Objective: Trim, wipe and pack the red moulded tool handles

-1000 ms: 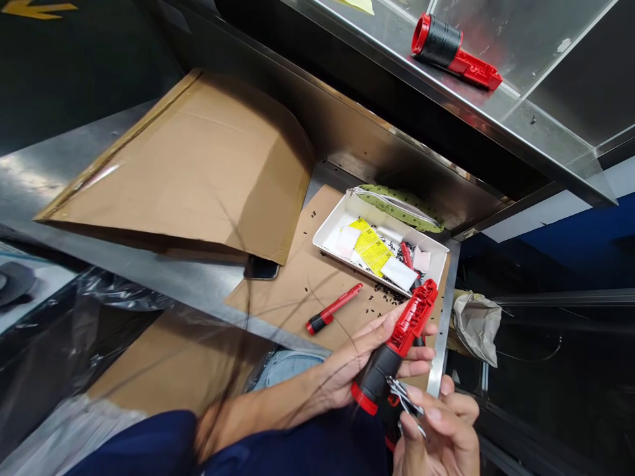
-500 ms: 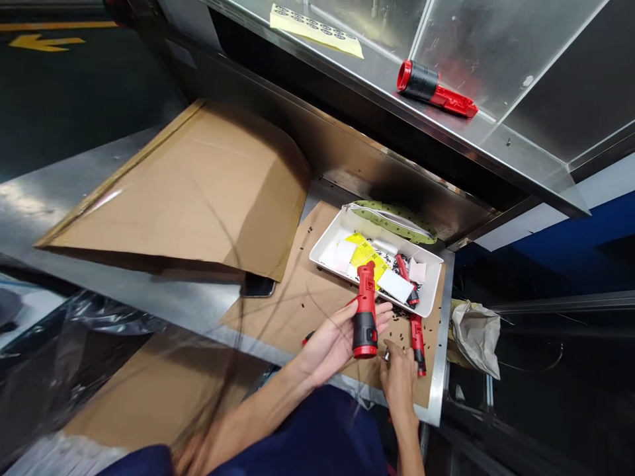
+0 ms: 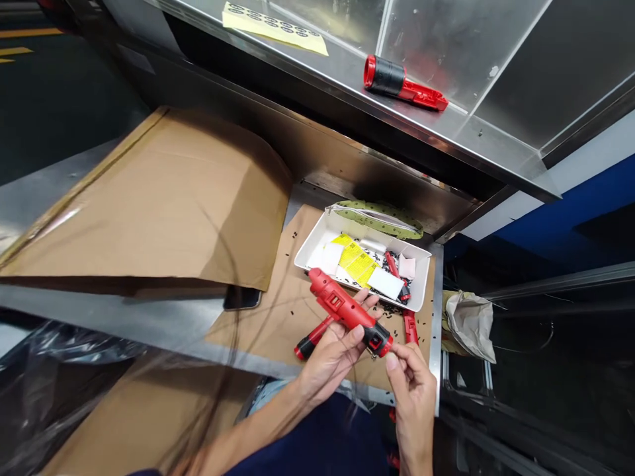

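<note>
My left hand (image 3: pixel 330 360) is wrapped round a red and black plastic tool housing (image 3: pixel 342 305), thumb on its side. The housing lies slantwise, its black end with a red rim towards my right hand (image 3: pixel 413 390). My right thumb and forefinger are pinched together at that rim; whatever is between them is hidden. Beneath my left hand, a second red and black housing (image 3: pixel 312 338) lies on the cardboard sheet. Another red housing (image 3: pixel 409 326) lies beyond my right hand, partly covered by it.
A white tray (image 3: pixel 423 281) holds yellow labels, white pads, a red part and small black pieces. A green pouch (image 3: pixel 381 218) sits behind it. A large cardboard box (image 3: pixel 163 205) stands left, a phone (image 3: pixel 243 299) at its edge. The metal shelf above bears a red-black housing (image 3: pixel 397 82) and a sticker sheet (image 3: pixel 275 30).
My left hand has turned the housing from upright to slantwise, black end to the right. My right hand has come up from the table to the rim. The view has shifted right.
</note>
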Available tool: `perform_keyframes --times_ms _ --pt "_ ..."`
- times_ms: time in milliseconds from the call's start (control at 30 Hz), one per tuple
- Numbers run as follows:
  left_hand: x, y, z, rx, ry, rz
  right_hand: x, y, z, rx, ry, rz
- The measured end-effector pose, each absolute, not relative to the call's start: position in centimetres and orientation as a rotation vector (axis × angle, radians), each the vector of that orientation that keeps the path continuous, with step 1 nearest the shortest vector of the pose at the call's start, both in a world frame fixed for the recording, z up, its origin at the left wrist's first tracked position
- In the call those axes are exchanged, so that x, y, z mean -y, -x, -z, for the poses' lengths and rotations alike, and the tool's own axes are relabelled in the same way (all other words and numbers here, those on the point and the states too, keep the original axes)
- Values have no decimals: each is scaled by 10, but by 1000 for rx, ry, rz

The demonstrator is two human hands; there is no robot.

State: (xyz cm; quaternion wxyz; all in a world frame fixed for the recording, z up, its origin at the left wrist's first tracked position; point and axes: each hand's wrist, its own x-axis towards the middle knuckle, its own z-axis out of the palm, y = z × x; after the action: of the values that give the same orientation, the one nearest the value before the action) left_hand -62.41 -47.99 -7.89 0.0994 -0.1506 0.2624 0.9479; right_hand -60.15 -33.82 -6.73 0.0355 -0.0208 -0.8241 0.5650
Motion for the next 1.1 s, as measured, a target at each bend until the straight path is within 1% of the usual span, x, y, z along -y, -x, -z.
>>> perform_keyframes --times_ms 200,467,633,1100 --pt "475 620 83 -762 342 -2778 345 606 77 2466 147 -1827" --pt "469 618 90 -793 281 -2725 343 604 78 2345 296 -1966" --pt "467 616 93 -832 249 -2729 343 606 77 2313 319 -2004" --pt "468 618 99 -1124 168 -2718 336 613 84 2356 278 -2042"
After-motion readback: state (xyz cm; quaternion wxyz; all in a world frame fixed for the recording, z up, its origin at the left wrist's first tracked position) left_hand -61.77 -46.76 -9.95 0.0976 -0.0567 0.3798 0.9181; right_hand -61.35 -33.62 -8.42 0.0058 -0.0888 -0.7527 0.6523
